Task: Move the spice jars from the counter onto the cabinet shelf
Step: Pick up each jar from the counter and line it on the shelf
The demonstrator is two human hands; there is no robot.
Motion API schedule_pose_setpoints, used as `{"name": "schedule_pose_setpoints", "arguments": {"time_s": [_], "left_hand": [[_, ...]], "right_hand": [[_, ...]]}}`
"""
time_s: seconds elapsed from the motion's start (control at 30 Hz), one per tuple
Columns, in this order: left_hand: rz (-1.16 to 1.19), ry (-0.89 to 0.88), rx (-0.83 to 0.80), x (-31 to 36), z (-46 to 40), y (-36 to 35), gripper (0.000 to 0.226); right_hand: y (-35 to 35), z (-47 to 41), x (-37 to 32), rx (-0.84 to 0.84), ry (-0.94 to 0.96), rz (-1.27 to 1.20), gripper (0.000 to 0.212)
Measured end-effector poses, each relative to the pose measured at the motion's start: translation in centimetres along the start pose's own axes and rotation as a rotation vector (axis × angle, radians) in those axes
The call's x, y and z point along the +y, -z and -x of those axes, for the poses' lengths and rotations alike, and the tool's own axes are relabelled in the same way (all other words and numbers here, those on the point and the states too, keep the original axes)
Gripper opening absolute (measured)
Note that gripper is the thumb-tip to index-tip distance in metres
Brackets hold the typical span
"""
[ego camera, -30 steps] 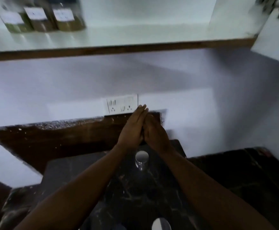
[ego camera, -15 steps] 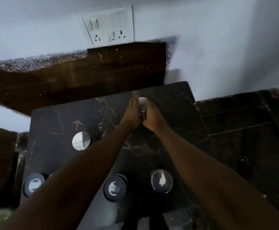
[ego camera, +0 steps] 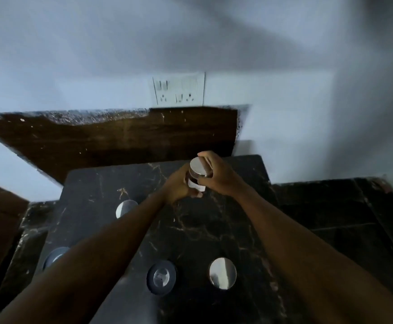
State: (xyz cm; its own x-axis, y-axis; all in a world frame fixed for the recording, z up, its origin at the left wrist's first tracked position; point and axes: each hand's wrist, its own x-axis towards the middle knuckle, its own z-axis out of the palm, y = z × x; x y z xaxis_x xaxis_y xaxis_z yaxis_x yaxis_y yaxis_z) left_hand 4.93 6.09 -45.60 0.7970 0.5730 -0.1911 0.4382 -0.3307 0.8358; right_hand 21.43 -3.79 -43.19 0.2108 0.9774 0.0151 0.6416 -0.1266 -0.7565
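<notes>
On the dark marble counter, a black-lidded jar stands far left of the held jar; a silver-lidded jar sits nearer. Left hand and right hand both grip the held jar, lifted over the counter. Nearer the camera stand a second black-lidded jar and another silver-lidded jar.
</notes>
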Motion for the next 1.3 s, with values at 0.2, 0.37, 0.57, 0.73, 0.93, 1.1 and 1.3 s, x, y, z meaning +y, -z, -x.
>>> {"name": "schedule_pose_setpoints", "arguments": {"time_s": [0.2, 0.37, 0.57, 0.73, 0.93, 1.1, 1.3], "left_hand": [[0.121, -0.266, 0.248, 9.8, 3.5, 6.1, 0.081], [0.141, -0.485, 0.452, 18.2, 5.8, 11.8, 0.081], [0.097, -0.681, 0.634, 25.9, 8.8, 18.4, 0.085], [0.058, -0.74, 0.7, 30.1, 9.9, 23.5, 0.079], [0.013, -0.64, 0.739, 32.7, 9.4, 28.5, 0.074], [-0.008, -0.54, 0.705, 32.9, 7.9, 31.5, 0.077], [-0.037, -0.443, 0.704, 32.7, 6.4, 33.1, 0.068]], "right_hand": [[9.1, 0.6, -11.2, 0.147, 0.26, -0.02, 0.06], [14.9, 1.4, -20.4, 0.331, 0.506, 0.011, 0.056], [19.5, 0.4, -29.2, 0.509, 0.783, 0.091, 0.058], [21.9, -1.5, -34.4, 0.582, 0.868, 0.076, 0.058], [22.9, -4.7, -38.1, 0.628, 0.837, 0.067, 0.052], [23.1, -7.9, -39.3, 0.613, 0.736, 0.111, 0.048], [23.4, -9.5, -39.7, 0.679, 0.723, 0.204, 0.052]]}}
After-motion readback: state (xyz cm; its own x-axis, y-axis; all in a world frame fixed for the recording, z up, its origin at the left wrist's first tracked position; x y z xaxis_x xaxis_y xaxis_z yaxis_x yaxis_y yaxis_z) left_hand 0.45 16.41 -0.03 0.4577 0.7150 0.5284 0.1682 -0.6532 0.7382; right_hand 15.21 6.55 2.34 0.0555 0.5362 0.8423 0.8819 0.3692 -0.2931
